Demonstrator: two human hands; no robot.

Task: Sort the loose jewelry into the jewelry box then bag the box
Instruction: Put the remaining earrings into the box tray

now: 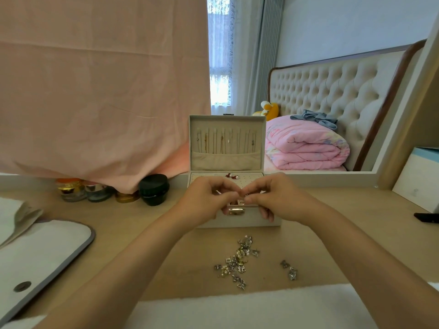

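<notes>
A cream jewelry box [226, 160] stands open at the middle of the desk, lid upright, with several necklaces hanging inside the lid. A pair of red earrings [231, 176] sits on the top tray. My left hand [206, 198] and my right hand [273, 198] meet over the box's front, fingertips together, pinching a small piece of jewelry that is too small to make out. A pile of loose silver and gold jewelry [237, 260] lies on the desk in front of the box, with two more pieces [289, 269] to its right.
A white pouch with a grey rim and snap button [40, 255] lies at the left. Small jars [71, 189] and a black jar [154, 189] stand at the back left under a pink cloth. A white box [418, 179] leans at the right.
</notes>
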